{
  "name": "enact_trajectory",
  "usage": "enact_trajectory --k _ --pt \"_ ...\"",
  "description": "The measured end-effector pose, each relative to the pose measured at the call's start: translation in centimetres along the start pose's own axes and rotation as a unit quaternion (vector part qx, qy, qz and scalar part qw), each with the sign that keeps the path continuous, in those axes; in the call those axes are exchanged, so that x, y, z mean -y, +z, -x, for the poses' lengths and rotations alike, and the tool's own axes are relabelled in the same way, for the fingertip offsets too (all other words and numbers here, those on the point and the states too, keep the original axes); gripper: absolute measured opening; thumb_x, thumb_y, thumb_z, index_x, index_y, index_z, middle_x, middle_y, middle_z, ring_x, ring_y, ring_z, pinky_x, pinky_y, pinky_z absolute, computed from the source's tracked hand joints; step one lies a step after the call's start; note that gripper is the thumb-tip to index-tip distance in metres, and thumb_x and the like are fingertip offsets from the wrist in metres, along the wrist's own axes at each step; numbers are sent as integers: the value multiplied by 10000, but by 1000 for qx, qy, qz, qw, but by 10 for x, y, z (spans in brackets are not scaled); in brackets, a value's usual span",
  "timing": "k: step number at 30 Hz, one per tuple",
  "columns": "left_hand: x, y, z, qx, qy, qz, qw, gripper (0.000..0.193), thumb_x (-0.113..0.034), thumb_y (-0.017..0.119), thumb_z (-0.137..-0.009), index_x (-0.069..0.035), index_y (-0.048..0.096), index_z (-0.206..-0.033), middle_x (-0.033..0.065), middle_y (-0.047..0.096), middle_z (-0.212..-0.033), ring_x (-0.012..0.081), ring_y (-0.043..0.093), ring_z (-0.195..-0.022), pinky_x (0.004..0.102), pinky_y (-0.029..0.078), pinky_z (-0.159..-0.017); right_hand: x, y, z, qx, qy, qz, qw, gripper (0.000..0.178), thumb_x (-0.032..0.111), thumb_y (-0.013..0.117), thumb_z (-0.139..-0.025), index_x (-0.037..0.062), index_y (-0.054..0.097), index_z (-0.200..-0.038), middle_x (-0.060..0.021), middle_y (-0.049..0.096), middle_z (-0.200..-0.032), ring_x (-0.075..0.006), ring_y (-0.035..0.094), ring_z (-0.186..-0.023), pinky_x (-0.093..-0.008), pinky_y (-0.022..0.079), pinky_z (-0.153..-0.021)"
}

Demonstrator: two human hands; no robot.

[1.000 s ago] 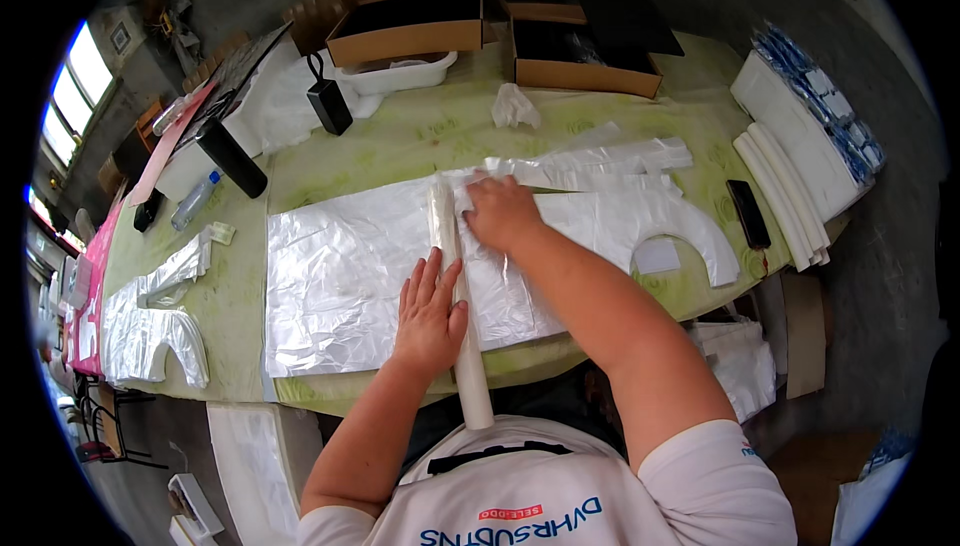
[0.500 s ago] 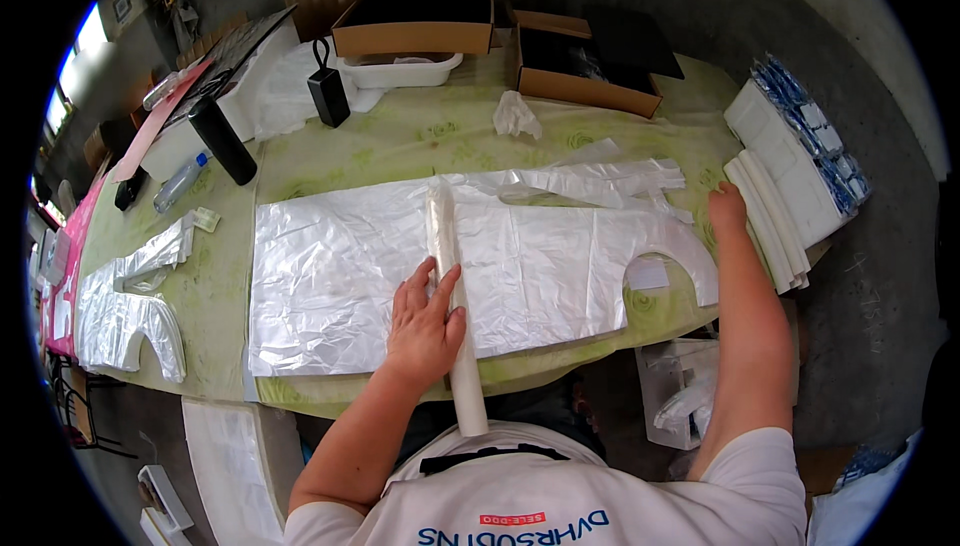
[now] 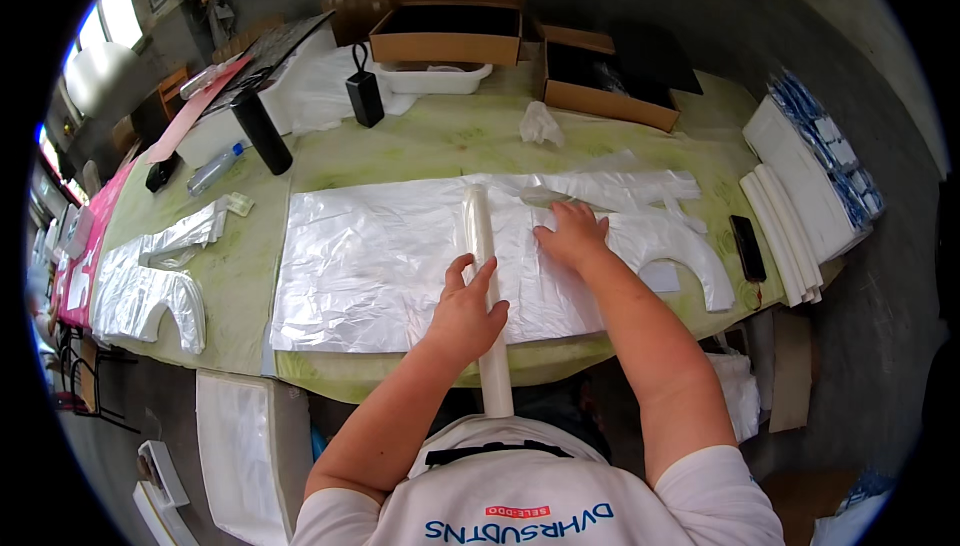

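Observation:
A pile of clear, shiny plastic aprons (image 3: pixel 350 276) lies flat across the table, with neck loops and straps at its right end. Over its middle rests a long, pale roll of plastic (image 3: pixel 478 226), jutting past the near table edge toward my waist. My left hand (image 3: pixel 465 316) lies on the roll with fingers apart, not wrapped round it. Just right of the roll, my right hand (image 3: pixel 575 238) presses on the aprons, fingers spread and nothing visible in it. A black phone (image 3: pixel 747 248) lies beyond the aprons' right end.
White rolls (image 3: pixel 780 236) and a stack of blue-and-white packets (image 3: pixel 825 161) stand at the right edge. Cardboard boxes (image 3: pixel 610 96), a black bottle (image 3: pixel 262 133) and a black box-shaped object (image 3: pixel 365 96) line the back. A smaller folded apron (image 3: pixel 150 286) lies left.
My right hand has come from the right table edge inward onto the aprons beside the roll. The phone now shows near where that hand was. My left hand stays on the roll.

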State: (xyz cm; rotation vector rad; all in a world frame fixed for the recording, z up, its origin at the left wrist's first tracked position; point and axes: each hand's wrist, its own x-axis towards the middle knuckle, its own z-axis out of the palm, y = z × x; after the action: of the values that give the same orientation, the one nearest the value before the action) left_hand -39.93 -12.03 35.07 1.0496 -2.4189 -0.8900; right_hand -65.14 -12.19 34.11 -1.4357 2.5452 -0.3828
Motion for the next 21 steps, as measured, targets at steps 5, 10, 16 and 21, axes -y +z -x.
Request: enact_trajectory --k 5,10,16,21 --pt "12 -12 13 -30 5 -72 997 660 -259 717 -898 -103 490 -1498 212 376 -1540 388 568 -1191 452 463 -1045 29 23 31 -140 -251 -171 943 663 280 726 -796 133 551 -1418 -118 489 -1500 -358 361 -1452 -694 250 -1140" --pt "23 -15 29 -89 15 -42 995 520 -243 683 -936 -190 578 -1442 182 451 -1489 362 540 -1221 459 417 -1087 55 18 54 -124 -181 -62 974 475 373 739 -820 269 692 -1281 -153 252 -1649 -449 213 -1501 -703 177 -1171" --pt "26 -16 30 -46 -9 77 996 346 -272 661 -961 -177 708 -1290 173 462 -1481 308 647 -1035 415 502 -986 39 4 11 31 -19 9 999 656 383 721 -841 244 541 -1456 -86 333 -1632 -326 250 -1515 -689 189 -1185" --pt "0 -35 27 7 -63 88 994 440 -432 686 -934 -147 708 -1269 172 511 -1444 316 644 -1086 410 515 -969 59 32 20 -145 -203 -148 957 691 251 705 -812 72 506 -1449 -110 511 -1485 -324 411 -1425 -631 292 -1152"
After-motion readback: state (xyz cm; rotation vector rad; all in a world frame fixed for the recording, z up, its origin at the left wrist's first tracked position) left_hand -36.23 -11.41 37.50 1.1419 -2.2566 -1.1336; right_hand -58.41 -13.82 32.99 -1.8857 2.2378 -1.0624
